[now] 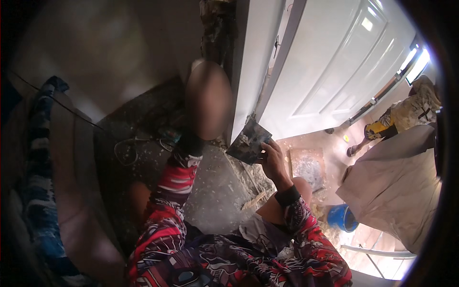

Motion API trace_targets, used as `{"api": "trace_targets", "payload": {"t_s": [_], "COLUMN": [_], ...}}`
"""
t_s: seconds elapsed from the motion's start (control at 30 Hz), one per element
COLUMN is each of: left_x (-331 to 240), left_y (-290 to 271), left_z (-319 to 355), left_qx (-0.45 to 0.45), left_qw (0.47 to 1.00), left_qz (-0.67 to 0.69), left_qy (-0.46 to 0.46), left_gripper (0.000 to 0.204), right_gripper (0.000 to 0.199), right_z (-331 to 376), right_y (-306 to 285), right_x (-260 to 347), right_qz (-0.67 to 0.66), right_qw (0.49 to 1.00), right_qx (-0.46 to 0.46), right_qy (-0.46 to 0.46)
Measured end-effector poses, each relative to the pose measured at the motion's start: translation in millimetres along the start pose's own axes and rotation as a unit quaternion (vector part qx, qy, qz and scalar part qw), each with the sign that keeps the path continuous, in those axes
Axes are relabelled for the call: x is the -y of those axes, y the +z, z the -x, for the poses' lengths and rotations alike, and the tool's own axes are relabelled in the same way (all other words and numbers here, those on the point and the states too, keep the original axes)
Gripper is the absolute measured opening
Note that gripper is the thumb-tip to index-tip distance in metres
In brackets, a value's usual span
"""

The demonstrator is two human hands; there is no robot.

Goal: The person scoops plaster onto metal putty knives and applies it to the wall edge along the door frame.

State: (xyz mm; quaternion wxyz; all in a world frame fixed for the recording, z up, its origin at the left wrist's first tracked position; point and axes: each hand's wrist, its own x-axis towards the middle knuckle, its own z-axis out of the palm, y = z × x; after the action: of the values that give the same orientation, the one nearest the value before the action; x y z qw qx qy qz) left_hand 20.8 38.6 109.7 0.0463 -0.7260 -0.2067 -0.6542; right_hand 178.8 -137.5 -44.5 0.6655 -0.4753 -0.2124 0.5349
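My right hand (275,165) grips the edge of a dark, roughly square flat plate (248,141), its top smeared with grey paste-like material. The plate is held close to the foot of the white door frame (248,67). My left hand (209,100) is raised over the floor in front of the broken, rough wall edge (218,33) just left of the frame. It is so blurred that neither its fingers nor anything in them can be made out. The white panelled door (330,62) stands ajar to the right of the frame.
Splattered grey floor (215,191) with rubble lies below my hands. A thin loose cord (125,152) is at the left, beyond it a blue-and-white cloth (43,191). At the right are a mortar-covered square board (307,167), a blue bucket (342,217), draped beige sheeting (392,177) and another person (406,112).
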Motion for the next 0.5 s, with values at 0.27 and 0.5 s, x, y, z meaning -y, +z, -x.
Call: {"api": "trace_targets", "payload": {"t_s": [0.27, 0.5], "left_x": [4.2, 6.6], "left_y": [33.7, 38.7], "left_z": [-14.0, 8.5], "left_qx": [0.026, 0.051], "left_qw": [0.999, 0.998], "left_qz": [-0.007, -0.036], "left_qy": [0.023, 0.016], "left_gripper": [0.034, 0.049], "right_gripper": [0.027, 0.028], "right_z": [-4.8, -1.9], "right_y": [-6.1, 5.8], "right_x": [-4.9, 3.2], "right_qz": [-0.005, 0.004], "right_qw": [1.000, 1.000], "right_qx": [0.001, -0.003], "right_qy": [-0.013, -0.012]}}
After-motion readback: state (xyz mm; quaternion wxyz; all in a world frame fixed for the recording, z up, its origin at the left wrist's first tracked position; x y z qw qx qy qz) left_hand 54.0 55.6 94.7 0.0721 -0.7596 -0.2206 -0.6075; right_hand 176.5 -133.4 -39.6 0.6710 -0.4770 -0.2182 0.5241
